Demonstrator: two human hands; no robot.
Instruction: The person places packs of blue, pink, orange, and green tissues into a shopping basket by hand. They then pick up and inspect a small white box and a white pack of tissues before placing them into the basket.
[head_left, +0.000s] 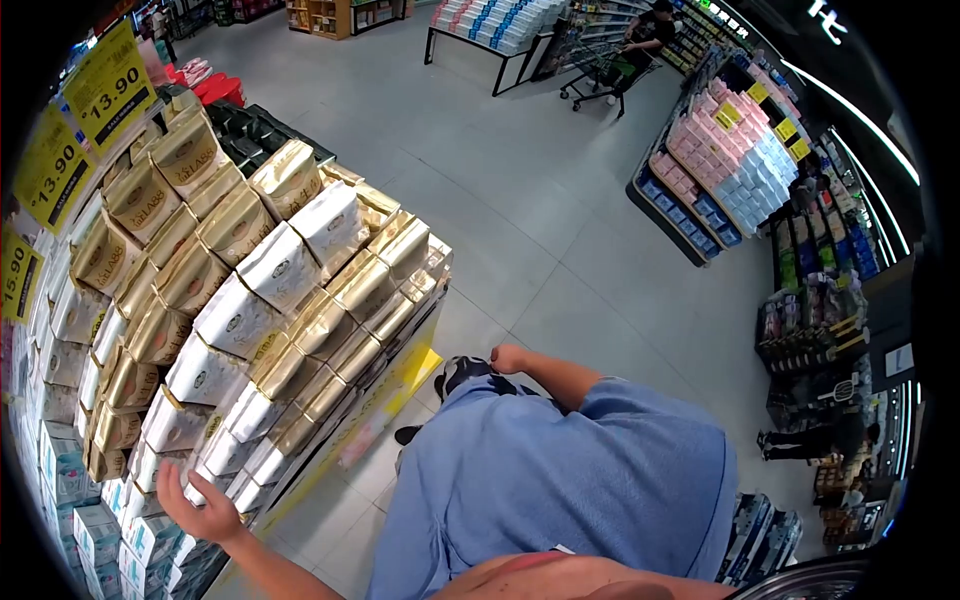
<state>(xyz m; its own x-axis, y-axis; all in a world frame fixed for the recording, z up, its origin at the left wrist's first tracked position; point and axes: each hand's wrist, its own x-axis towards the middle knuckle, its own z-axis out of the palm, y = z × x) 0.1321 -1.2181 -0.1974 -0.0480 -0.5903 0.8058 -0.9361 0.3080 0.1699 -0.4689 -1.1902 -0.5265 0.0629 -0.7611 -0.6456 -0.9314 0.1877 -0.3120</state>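
My left hand (200,507) is open, its fingers spread, and holds nothing. It is right beside the lower packs of a stacked display, overlapping a white tissue pack (205,372) column in this view. Around it are gold tissue packs (190,280) with printed lettering, in stepped rows. Blue-and-white packs (97,535) lie lower down at the left. My right hand (508,358) is curled closed near my dark patterned legwear, away from the display, and nothing shows in it. A blue shirt covers my body.
Yellow price signs (108,88) stand over the display. A yellow-edged base (400,390) runs along its side. Grey floor tiles (480,190) stretch beyond. A person (652,35) pushes a shopping cart (605,75) at the back. Another display (720,150) holds pink and blue packs.
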